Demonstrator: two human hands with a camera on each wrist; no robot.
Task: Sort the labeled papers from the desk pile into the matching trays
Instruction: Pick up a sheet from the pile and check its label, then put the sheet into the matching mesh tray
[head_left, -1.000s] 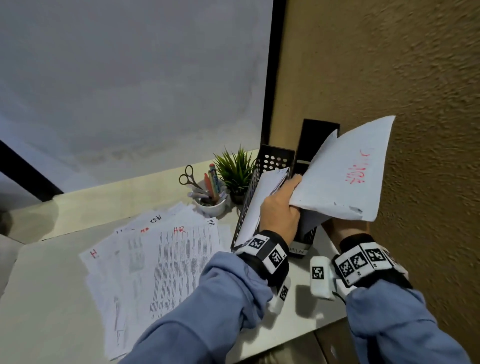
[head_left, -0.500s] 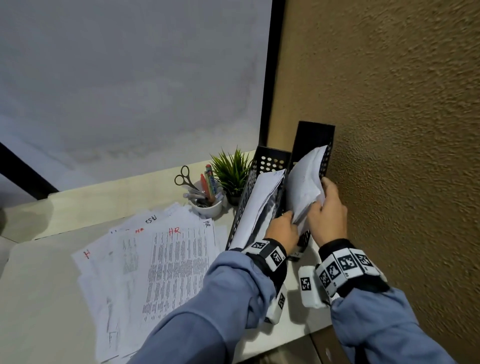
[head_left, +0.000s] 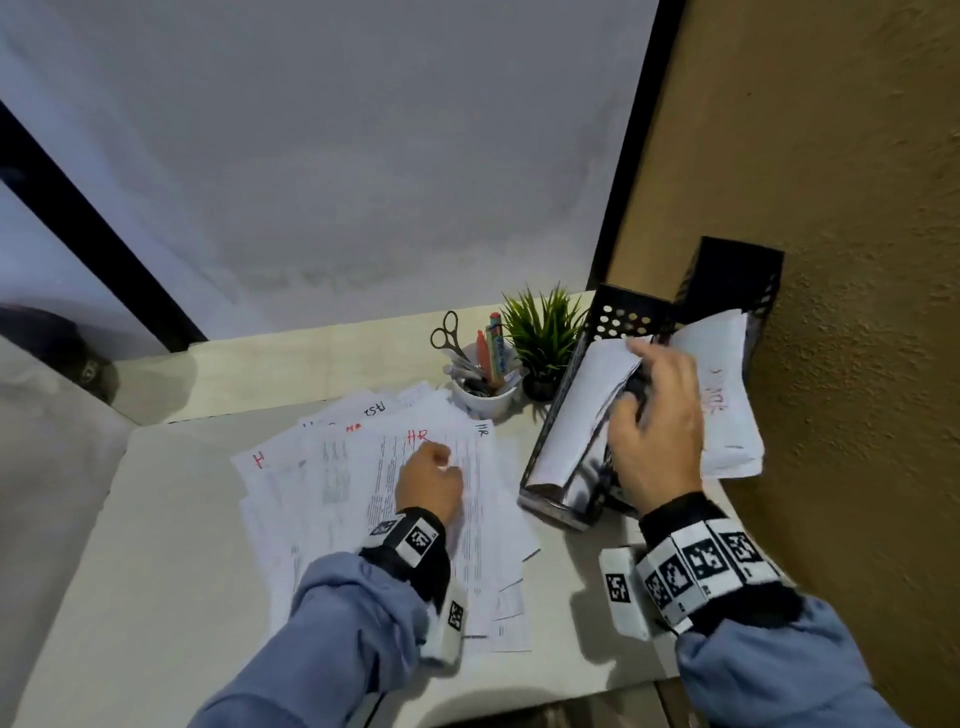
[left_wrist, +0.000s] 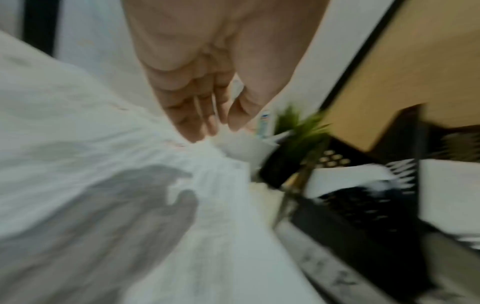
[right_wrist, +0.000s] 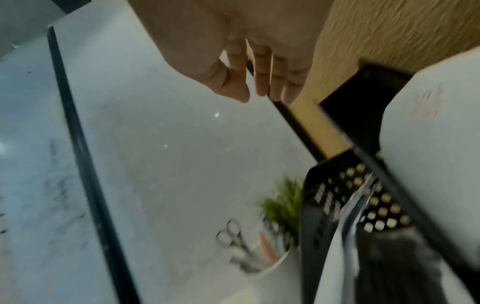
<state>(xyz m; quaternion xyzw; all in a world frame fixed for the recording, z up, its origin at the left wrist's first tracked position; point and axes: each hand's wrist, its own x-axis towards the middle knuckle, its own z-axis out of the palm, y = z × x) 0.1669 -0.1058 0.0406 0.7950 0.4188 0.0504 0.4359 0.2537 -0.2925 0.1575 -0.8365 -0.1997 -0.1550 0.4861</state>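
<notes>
A loose pile of printed papers (head_left: 363, 499) lies spread on the desk, the top sheets marked "HR" in red. My left hand (head_left: 445, 460) hovers just over the top sheet near that mark; its fingers are straight and empty in the left wrist view (left_wrist: 215, 128), which is blurred. Two black perforated trays stand at the right, the left tray (head_left: 623, 317) holding white sheets (head_left: 582, 415). The right tray (head_left: 737, 275) holds a sheet with red writing (head_left: 727, 400). My right hand (head_left: 639, 384) is above the trays with relaxed fingers, holding nothing (right_wrist: 265, 96).
A white cup (head_left: 485, 402) with scissors and pens and a small green plant (head_left: 545, 338) stand behind the pile, left of the trays. A tan textured wall (head_left: 857, 312) runs close along the right. The desk's front edge (head_left: 571, 696) is near my sleeves.
My right hand let go of the red-marked sheet, which now sits in the right tray, and lifted. My left hand moved from the trays leftward to the desk pile.
</notes>
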